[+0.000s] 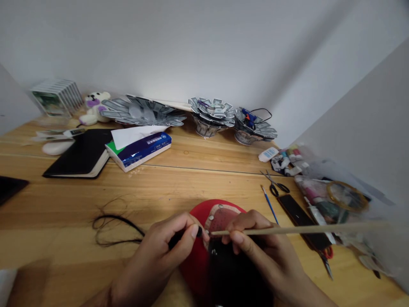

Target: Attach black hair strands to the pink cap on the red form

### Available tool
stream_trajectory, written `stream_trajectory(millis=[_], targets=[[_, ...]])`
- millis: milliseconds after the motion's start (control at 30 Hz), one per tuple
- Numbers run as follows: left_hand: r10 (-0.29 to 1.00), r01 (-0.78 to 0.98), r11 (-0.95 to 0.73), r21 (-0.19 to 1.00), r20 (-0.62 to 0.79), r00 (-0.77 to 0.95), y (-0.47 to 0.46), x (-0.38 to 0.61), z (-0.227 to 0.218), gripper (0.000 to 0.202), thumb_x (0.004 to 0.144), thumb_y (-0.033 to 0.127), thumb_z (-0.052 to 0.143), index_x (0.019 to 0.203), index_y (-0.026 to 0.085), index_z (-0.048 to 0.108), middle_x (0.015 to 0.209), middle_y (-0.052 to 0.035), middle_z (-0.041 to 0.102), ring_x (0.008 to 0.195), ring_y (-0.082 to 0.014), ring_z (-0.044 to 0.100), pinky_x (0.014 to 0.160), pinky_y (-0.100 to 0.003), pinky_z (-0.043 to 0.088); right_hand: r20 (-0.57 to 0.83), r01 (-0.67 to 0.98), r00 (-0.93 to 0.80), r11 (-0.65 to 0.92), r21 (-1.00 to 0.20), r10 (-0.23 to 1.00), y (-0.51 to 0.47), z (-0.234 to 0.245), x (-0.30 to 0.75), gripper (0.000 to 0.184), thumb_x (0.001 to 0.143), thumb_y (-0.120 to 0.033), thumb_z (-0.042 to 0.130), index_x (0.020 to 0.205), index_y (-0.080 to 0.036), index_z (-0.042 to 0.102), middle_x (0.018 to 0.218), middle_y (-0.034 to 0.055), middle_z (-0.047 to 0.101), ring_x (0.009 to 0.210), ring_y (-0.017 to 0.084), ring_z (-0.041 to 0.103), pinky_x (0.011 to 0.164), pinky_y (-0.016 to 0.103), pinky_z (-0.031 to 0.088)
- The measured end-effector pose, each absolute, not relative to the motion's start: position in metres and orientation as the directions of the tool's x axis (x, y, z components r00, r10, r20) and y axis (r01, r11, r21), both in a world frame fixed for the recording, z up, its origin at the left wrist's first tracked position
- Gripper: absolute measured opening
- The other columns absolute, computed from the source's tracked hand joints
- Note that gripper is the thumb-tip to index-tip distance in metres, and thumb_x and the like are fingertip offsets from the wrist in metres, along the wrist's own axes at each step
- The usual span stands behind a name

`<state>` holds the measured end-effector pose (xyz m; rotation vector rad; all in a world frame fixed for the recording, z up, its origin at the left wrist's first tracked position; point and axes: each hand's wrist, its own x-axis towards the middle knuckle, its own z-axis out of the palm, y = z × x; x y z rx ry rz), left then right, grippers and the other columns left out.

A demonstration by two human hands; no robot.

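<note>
Between the thumb and fingers of my left hand (171,245) is a small black piece (200,231), mostly hidden by the fingers. A lock of long black strands (119,216), like hair, trails on the table from behind that hand; whether it joins the black piece I cannot tell. My right hand (260,243) pinches a thin wooden stick (287,230), its tip close to my left fingertips. Below both hands lies a red rounded piece (200,209) bearing a brownish-pink panel (223,217) with pale dots along its border. A glossy black thing (238,277) covers its lower part.
Scissors (276,183), a blue paintbrush (270,204), a dark phone (300,217) and plastic bags (341,204) lie to the right. A tissue pack (143,151) and black notebook (79,155) sit at left. Grey petalled paper pieces (207,121) line the wall.
</note>
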<state>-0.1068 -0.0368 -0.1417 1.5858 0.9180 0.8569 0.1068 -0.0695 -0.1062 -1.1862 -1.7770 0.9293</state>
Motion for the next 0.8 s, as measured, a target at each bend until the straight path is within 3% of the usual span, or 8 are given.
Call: stream_trajectory(millis=[167, 567, 800], targets=[[0.904, 0.142, -0.177, 0.974, 0.104, 0.415, -0.0361, -0.1067, -0.1365, 0.028, 0.094, 0.028, 0.045, 0.076, 0.022, 0.066, 0.072, 0.0034, 0.069, 0.067, -0.0120, 0.064, 0.064, -0.017, 0.049, 0.210, 0.405, -0.359, 0.354, -0.843, 0.909, -0.0701, -0.1039, 0.1092, 0.018, 0.100, -0.012, 0.054, 0.093, -0.027, 0.061, 0.090, -0.0018, 0.067, 0.083, 0.013, 0.063, 0.076, 0.021, 0.050], [0.908, 0.170, -0.143, 0.975, 0.061, 0.415, -0.0346, -0.1079, -0.1394, 0.030, 0.095, 0.032, 0.044, 0.078, 0.022, 0.066, 0.075, 0.0014, 0.068, 0.071, -0.0142, 0.064, 0.066, -0.020, 0.049, 0.141, 0.370, -0.319, 0.260, -0.892, 0.937, -0.0690, -0.1036, 0.1107, 0.013, 0.103, -0.026, 0.054, 0.094, -0.026, 0.062, 0.083, -0.0015, 0.067, 0.076, 0.013, 0.062, 0.069, 0.022, 0.048], [0.899, 0.184, -0.122, 0.975, 0.030, 0.436, -0.0339, -0.1094, -0.1414, 0.030, 0.096, 0.033, 0.043, 0.079, 0.022, 0.064, 0.077, 0.0010, 0.067, 0.074, -0.0149, 0.062, 0.068, -0.021, 0.047, 0.104, 0.256, -0.311, 0.188, -0.948, 0.945, -0.0653, -0.1004, 0.1102, 0.018, 0.103, -0.024, 0.054, 0.086, -0.024, 0.061, 0.090, -0.0011, 0.066, 0.085, 0.012, 0.061, 0.077, 0.020, 0.048]])
